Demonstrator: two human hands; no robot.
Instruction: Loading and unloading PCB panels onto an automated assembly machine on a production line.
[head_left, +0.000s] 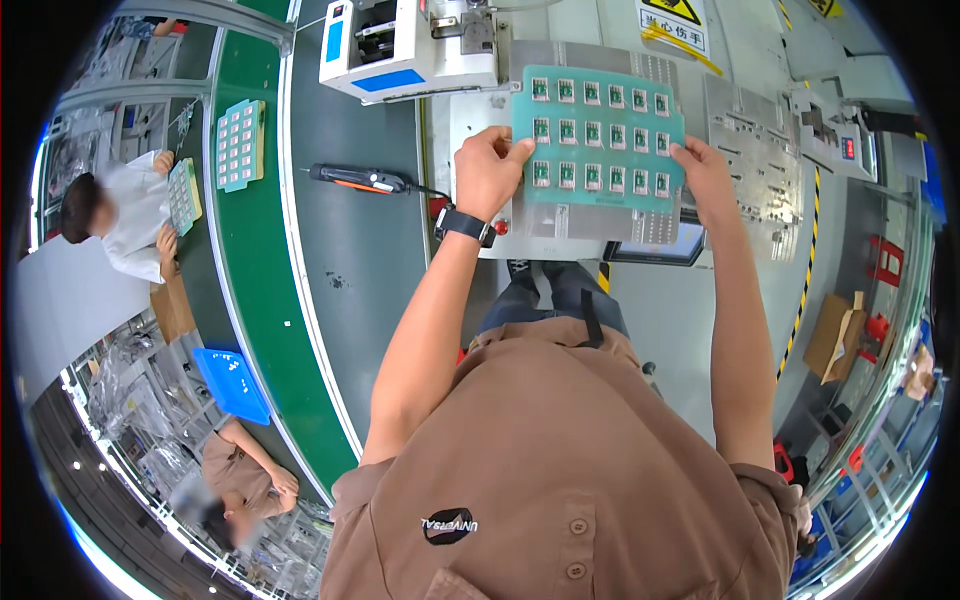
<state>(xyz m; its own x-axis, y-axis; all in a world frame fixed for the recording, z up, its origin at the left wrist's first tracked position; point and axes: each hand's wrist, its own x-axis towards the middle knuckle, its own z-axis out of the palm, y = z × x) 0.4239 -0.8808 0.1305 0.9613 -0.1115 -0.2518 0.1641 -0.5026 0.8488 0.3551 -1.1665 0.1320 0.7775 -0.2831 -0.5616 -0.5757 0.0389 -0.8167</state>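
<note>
A flat teal tray (605, 148) carries rows of small green-and-white circuit pieces. It is above a perforated metal plate (570, 220) on the machine bench. My left hand (489, 172) pinches the tray's left edge, thumb on top, with a dark watch on that wrist. At the opposite edge, my right hand (705, 178) grips the tray between thumb and fingers. Whether the tray rests on the plate or is slightly lifted, I cannot tell.
A white-and-blue machine (400, 50) stands at the back left. An electric screwdriver (358, 180) lies on the dark bench. Another loaded teal tray (240, 145) sits on the green conveyor (262, 240). Beyond it, a person in white (135, 225) holds a similar tray; a blue bin (232, 385) is nearby.
</note>
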